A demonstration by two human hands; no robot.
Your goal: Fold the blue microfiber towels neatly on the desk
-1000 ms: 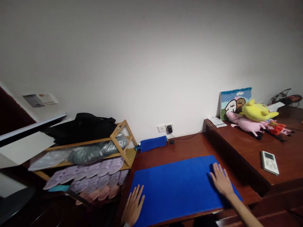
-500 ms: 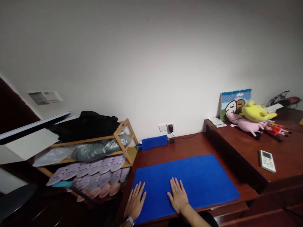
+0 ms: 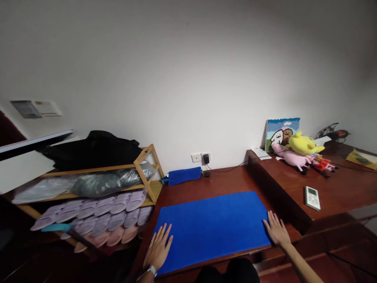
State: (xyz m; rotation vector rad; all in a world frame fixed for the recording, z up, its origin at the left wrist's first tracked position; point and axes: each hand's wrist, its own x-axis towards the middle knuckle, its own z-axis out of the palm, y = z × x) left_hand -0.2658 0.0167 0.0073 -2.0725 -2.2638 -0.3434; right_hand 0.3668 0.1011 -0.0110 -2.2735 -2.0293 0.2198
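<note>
A blue cloth (image 3: 212,228) lies spread flat on the reddish-brown wooden table (image 3: 232,181). My left hand (image 3: 158,247) rests on its left edge, palm down with the fingers apart; a watch or band circles that wrist. Over the cloth's right edge lies my right hand (image 3: 277,228), flat, fingers spread, partly on the bare wood. Neither hand holds anything. Behind the cloth, near the wall, sits a folded or rolled blue cloth bundle (image 3: 185,175).
At left stands a wooden rack (image 3: 151,173) with slippers (image 3: 118,202) and a black bag (image 3: 97,149). A higher surface on the right carries plush toys (image 3: 303,143), a picture (image 3: 281,131) and a white remote (image 3: 312,197). A black plug (image 3: 206,158) sits in the wall socket.
My right hand has moved from the middle of the blue cloth to its right edge. My left hand stays on the left edge. The view has turned slightly right.
</note>
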